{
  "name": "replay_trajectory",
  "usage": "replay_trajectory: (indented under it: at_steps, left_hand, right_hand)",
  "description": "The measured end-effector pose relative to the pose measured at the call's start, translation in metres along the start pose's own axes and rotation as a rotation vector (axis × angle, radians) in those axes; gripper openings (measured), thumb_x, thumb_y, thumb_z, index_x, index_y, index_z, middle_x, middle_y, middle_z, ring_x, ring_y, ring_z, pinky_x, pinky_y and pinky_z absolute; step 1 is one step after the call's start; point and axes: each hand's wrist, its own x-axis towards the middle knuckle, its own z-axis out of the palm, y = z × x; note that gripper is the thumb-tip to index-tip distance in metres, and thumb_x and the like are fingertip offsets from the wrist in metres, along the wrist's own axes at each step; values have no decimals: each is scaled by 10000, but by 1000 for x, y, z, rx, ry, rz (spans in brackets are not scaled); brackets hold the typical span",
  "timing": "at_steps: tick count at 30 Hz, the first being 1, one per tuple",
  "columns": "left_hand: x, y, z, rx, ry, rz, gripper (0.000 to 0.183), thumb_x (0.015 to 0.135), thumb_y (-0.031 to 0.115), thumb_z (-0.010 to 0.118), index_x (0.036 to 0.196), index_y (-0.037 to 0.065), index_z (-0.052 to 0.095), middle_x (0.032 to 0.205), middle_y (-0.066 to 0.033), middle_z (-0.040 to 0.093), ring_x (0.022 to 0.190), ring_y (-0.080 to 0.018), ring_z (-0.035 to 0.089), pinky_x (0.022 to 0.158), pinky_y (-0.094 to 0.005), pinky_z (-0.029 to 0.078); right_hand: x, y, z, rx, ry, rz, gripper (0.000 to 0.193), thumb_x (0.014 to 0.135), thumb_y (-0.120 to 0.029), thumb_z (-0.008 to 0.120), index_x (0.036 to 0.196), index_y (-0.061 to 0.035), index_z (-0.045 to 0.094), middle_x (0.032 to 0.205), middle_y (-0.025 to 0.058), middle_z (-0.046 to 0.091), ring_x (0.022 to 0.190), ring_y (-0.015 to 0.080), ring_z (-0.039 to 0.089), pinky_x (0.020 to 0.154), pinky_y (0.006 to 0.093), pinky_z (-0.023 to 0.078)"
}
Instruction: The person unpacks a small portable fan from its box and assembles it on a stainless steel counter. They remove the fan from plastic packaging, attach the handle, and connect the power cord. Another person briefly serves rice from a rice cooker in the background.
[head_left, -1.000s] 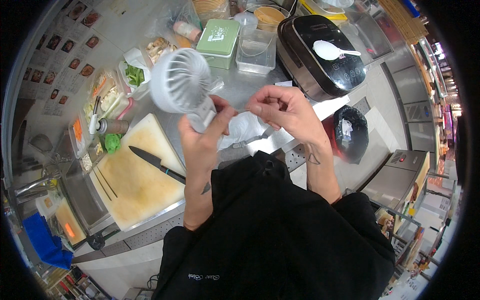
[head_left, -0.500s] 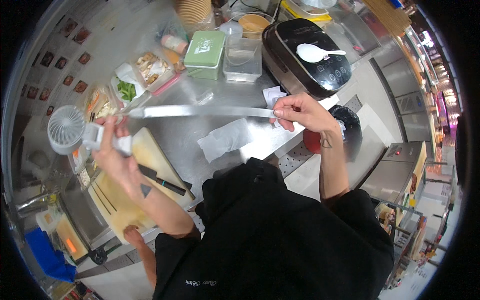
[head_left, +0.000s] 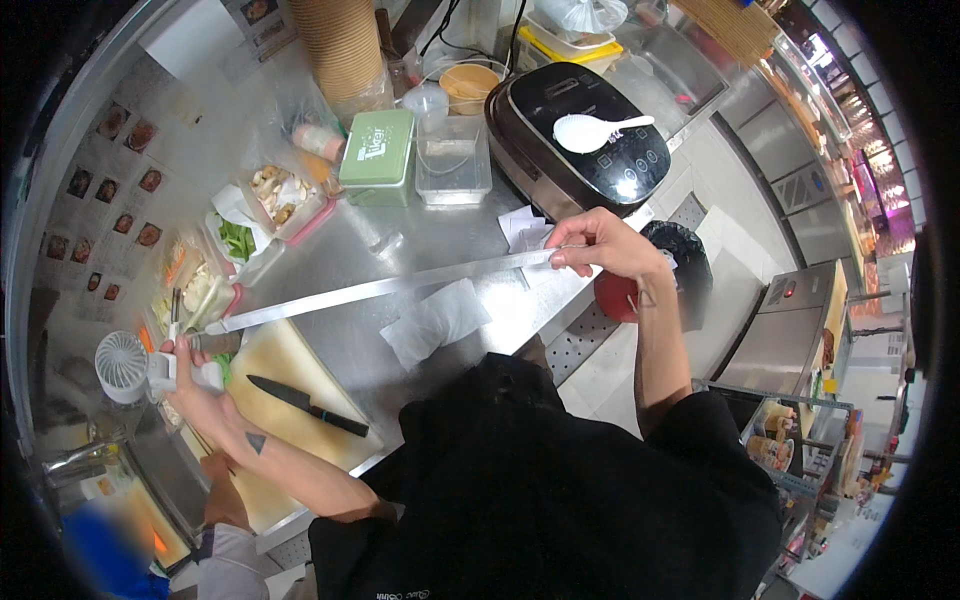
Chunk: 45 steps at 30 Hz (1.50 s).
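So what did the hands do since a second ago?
The left hand, gripping the small white handheld fan, swung out left from the middle. The right hand keeps pinching the long clear plastic strip, now stretched between both hands. The black-handled knife stays on the pale cutting board.

Black short-sleeved top (small dark triangle tattoo on each forearm).

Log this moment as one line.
left hand: holds small white fan | right hand: pinches end of clear film strip | strip stretched above steel counter
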Motion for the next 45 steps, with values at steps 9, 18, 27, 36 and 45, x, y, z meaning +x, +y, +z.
replay_trajectory:
  at_steps: [9,18,27,36,45]
  left_hand:
    - [-4,23,-81,-667,-910,168,210,930,29,686,952,109,493,745,-19,489,609,-110,440,541,-287,371]
    - [-20,25,-87,-316,-847,214,397,809,32,775,1088,120,506,761,-19,556,591,-117,457,536,-309,362]
    - [-57,13,-33,-189,-474,-425,277,887,-5,717,1110,37,558,847,-53,586,635,-115,515,594,-300,451]
    - [-95,-27,18,-69,-310,-609,269,856,14,780,1065,54,615,886,-113,667,610,-128,551,557,-304,448]
    - [-117,-23,46,60,-498,-575,285,863,29,782,1101,35,625,885,-103,691,627,-121,568,578,-295,458]
  right_hand:
    - [-10,-23,27,-146,743,-638,332,797,111,706,1065,-57,803,1016,102,789,978,199,744,886,280,561]
    - [18,34,7,-411,622,-480,225,860,44,705,1042,-41,805,1066,66,700,891,152,655,799,268,524]
    - [79,174,31,104,-3,132,65,961,-126,704,980,-63,702,755,0,677,570,70,524,528,264,416]
    - [86,204,84,-1077,359,-23,342,839,-182,817,1122,-36,693,897,190,739,837,355,740,722,429,578]
    - [116,0,209,248,-223,-346,367,1067,-318,575,1222,-7,695,1216,138,713,1152,255,663,1040,383,493]
